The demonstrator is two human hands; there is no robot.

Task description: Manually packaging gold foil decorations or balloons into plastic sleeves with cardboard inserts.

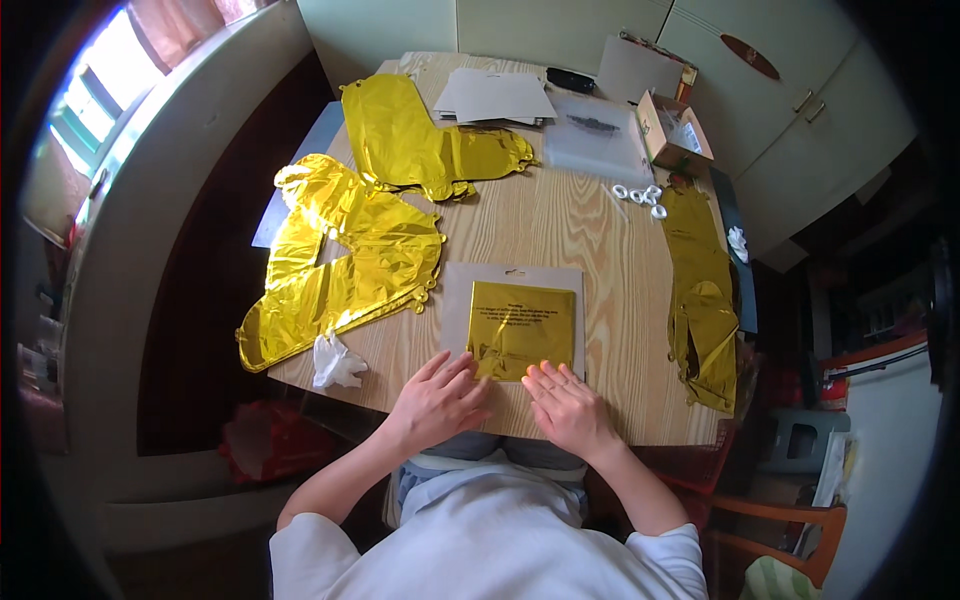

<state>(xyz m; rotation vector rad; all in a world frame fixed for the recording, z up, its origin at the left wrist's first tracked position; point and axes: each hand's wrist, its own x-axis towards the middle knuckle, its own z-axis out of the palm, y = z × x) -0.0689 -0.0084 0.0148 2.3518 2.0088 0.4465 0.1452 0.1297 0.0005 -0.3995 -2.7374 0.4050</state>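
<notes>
At the near side of a wood-grain table (520,220), the left hand (438,402) and the right hand (570,405) are held open, palms down, fingers loosely extended, with nothing grasped; whether the foil is touched cannot be told. Just beyond the fingertips, between both hands, a folded gold foil square (520,335) is laid on a pale card (457,290). Beyond the left hand, a glossy gold foil sheet (385,260) is spread; a crumpled white wad (338,362) is seen nearer. Well right of the right hand, a long gold foil piece (695,260) is laid.
</notes>
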